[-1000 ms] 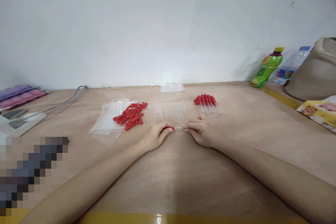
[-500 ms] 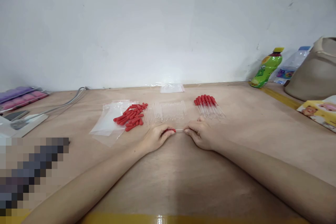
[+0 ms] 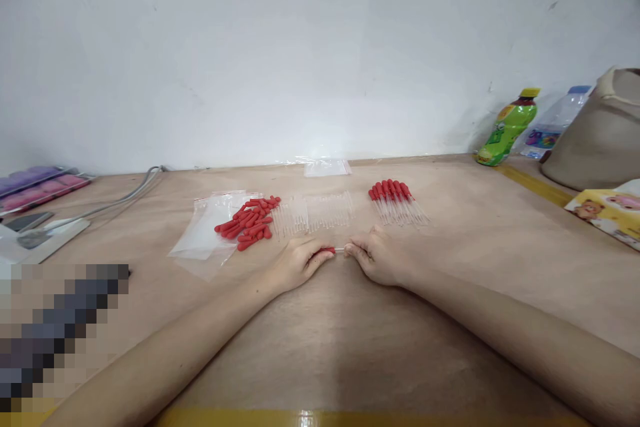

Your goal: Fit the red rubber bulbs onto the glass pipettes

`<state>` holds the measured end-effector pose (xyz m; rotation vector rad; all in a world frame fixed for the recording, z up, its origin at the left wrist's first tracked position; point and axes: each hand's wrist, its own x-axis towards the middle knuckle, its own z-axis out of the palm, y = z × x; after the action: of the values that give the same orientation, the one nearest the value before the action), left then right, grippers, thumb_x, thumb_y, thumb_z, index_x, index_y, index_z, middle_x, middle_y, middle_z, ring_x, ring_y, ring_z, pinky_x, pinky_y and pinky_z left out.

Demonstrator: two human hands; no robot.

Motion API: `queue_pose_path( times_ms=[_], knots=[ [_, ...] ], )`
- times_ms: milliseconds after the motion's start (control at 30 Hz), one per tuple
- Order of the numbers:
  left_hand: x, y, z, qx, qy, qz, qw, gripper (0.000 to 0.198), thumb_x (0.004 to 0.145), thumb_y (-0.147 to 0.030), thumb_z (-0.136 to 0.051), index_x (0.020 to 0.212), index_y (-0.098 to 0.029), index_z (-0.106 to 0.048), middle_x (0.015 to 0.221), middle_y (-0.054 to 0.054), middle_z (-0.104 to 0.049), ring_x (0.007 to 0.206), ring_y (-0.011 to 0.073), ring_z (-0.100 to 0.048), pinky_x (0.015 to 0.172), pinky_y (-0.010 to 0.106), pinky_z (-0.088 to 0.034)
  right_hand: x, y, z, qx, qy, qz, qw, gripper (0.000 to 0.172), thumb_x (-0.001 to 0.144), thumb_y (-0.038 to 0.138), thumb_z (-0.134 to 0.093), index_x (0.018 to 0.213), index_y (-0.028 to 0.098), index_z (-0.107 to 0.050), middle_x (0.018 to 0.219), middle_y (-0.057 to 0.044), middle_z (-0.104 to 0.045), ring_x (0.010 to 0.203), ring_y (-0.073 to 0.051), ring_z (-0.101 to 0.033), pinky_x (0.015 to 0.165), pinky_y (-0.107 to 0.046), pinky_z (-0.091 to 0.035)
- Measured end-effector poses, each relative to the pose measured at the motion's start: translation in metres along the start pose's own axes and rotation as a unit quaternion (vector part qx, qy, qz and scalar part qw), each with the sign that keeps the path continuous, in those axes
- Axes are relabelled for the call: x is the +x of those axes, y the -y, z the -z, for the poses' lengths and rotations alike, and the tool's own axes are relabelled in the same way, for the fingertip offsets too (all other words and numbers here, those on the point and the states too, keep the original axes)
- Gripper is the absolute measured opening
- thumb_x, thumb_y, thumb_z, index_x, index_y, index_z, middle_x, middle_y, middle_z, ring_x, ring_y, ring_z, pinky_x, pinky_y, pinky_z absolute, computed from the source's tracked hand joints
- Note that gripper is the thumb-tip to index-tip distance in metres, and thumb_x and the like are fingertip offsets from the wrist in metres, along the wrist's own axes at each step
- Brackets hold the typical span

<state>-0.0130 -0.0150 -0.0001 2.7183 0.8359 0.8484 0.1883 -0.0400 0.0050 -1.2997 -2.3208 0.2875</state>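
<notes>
My left hand [image 3: 300, 262] is closed round a red rubber bulb [image 3: 328, 251], of which only the tip shows. My right hand [image 3: 373, 257] pinches a thin clear dropper tube [image 3: 341, 250] whose other end meets the bulb. How deep the tube sits inside is hidden by the fingers. Beyond my left hand lies a pile of loose red bulbs [image 3: 250, 220], partly on clear zip bags [image 3: 205, 230]. Clear tubes [image 3: 327, 210] lie side by side in the middle. Behind my right hand, several droppers with red bulbs fitted [image 3: 395, 197] lie in a row.
A small clear bag [image 3: 327, 168] lies by the wall. At the right stand a green bottle [image 3: 507, 130], a clear bottle [image 3: 555, 123] and a beige bag [image 3: 590, 140], with a yellow packet [image 3: 610, 210] in front. A cable [image 3: 120, 197] and purple-pink packs [image 3: 43, 187] are at the left.
My right hand has moved slightly left, closer to my left hand, so less of the clear tube shows between them. My left hand keeps its grip on the bulb.
</notes>
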Motion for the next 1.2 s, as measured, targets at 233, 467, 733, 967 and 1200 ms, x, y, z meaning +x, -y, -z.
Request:
queue_pose_path(
  times_ms=[233,467,733,967,1200],
  knots=[
    [0.003,-0.002,0.004,-0.024,0.004,0.029,0.999,0.020,0.085,-0.029,-0.047,0.093,-0.018,-0.062,0.083,0.003,-0.067,0.073,0.0131,-0.060,0.067,0.024,-0.045,0.004,0.002,0.004,0.029,0.022,-0.020,0.999,0.029,0.087,0.022,-0.036,0.071,0.018,-0.060,0.064,0.001,-0.063,0.055,-0.010,-0.047,0.074,-0.028,-0.030],
    [0.003,-0.002,0.010,-0.101,0.016,0.122,0.987,0.023,0.080,-0.036,-0.053,0.091,-0.019,-0.064,0.080,0.001,-0.068,0.068,0.0117,-0.060,0.061,0.021,-0.046,0.002,-0.004,0.007,0.049,-0.008,0.001,0.999,0.019,0.085,0.029,-0.044,0.083,0.017,-0.058,0.068,0.000,-0.060,0.059,-0.011,-0.049,0.068,-0.026,-0.033],
    [0.000,0.000,0.005,-0.076,0.003,0.106,0.991,0.024,0.081,-0.035,-0.052,0.088,-0.017,-0.066,0.077,0.003,-0.067,0.067,0.0124,-0.060,0.062,0.023,-0.047,0.000,0.001,0.000,0.024,-0.038,-0.011,0.999,0.021,0.085,0.027,-0.043,0.075,0.018,-0.059,0.062,0.000,-0.057,0.063,-0.012,-0.047,0.067,-0.025,-0.032],
    [0.000,0.003,0.004,-0.048,-0.007,0.073,0.996,0.024,0.081,-0.035,-0.052,0.087,-0.017,-0.066,0.076,0.003,-0.067,0.064,0.0123,-0.059,0.061,0.023,-0.046,0.003,0.003,-0.001,0.005,-0.018,-0.003,1.000,0.032,0.088,0.028,-0.037,0.062,0.017,-0.053,0.054,0.002,-0.053,0.054,-0.010,-0.041,0.067,-0.025,-0.030],
    [0.004,0.000,0.009,-0.089,0.000,0.115,0.989,0.023,0.080,-0.036,-0.053,0.088,-0.017,-0.064,0.077,0.002,-0.066,0.064,0.0114,-0.058,0.060,0.023,-0.047,0.005,0.006,0.014,-0.034,0.012,0.039,0.999,0.028,0.086,0.026,-0.039,0.066,0.017,-0.055,0.067,-0.001,-0.061,0.062,-0.011,-0.049,0.068,-0.025,-0.031]
  ],
)
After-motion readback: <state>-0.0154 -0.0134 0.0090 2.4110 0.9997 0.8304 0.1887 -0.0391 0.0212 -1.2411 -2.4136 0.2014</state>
